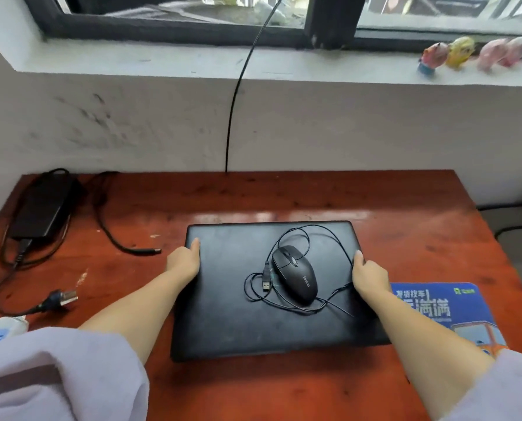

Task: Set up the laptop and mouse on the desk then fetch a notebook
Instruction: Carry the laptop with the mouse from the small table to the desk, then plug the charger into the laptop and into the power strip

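Note:
A closed black laptop lies flat in the middle of the reddish wooden desk. On its lid rests a black wired mouse, its thin cable looped around it and the USB plug lying just left of it. My left hand grips the laptop's left edge, thumb on the lid. My right hand grips the right edge the same way. No notebook is in view.
A blue printed mouse pad lies right of the laptop, partly under it. A black power brick with cables sits at the far left, its barrel plug and mains plug loose on the desk. A white power strip is at the left edge.

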`<act>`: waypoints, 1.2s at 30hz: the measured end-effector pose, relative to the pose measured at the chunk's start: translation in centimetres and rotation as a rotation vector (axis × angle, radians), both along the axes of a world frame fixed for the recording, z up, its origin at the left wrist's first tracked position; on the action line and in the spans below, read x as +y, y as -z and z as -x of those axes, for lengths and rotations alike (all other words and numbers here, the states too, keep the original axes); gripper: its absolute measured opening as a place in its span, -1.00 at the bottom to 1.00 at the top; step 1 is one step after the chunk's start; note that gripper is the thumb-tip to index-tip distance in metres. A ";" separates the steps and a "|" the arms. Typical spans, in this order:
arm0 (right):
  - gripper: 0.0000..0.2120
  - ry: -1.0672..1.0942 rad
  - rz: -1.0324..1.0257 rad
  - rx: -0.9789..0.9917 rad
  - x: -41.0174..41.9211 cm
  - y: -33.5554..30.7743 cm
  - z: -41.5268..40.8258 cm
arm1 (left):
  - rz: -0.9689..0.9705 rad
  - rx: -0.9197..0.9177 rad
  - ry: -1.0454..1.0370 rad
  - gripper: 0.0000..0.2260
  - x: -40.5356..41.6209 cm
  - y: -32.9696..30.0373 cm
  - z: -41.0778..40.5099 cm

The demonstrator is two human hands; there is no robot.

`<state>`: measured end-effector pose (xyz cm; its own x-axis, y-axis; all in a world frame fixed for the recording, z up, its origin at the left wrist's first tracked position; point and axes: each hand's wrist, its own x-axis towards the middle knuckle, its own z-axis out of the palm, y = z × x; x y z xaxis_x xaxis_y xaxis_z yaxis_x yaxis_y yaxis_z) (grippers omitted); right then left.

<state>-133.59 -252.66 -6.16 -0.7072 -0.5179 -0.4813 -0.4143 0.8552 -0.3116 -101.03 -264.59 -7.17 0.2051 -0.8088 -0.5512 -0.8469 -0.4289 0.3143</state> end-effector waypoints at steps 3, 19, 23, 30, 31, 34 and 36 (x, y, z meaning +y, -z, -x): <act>-0.37 -0.042 -0.011 0.018 -0.6 0.6 0.7 | -0.005 -0.014 -0.041 -0.39 -0.4 0.8 0.3; -0.59 -0.497 -0.158 0.210 -0.6 -0.3 1.6 | -0.023 -0.244 0.174 -0.39 -1.2 1.1 -0.4; -0.53 -0.587 -0.241 0.332 -0.6 -0.1 2.5 | -0.029 -0.209 0.164 -0.43 -0.8 0.8 -0.4; -0.59 -0.600 -0.266 0.257 -2.0 -0.1 3.3 | 0.030 -0.173 0.174 -0.55 2.5 -0.2 -0.6; -0.63 -0.569 -0.202 0.279 -2.7 -0.5 3.0 | 0.042 -0.167 0.184 -0.57 3.1 -0.3 -0.8; -0.70 -0.556 0.095 0.407 -5.5 -2.3 0.8 | 0.095 -0.116 0.209 -0.63 4.8 -0.5 -2.2; -0.70 -0.605 0.259 0.418 -7.6 -3.3 -2.1 | 0.157 -0.092 0.223 -0.69 5.4 -0.7 -3.8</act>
<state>-131.52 -260.28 -2.87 -0.3617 -0.9310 -0.0481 -0.9127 0.3642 -0.1855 -97.24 -259.20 -6.50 0.0560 -0.9135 -0.4029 -0.9429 -0.1811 0.2796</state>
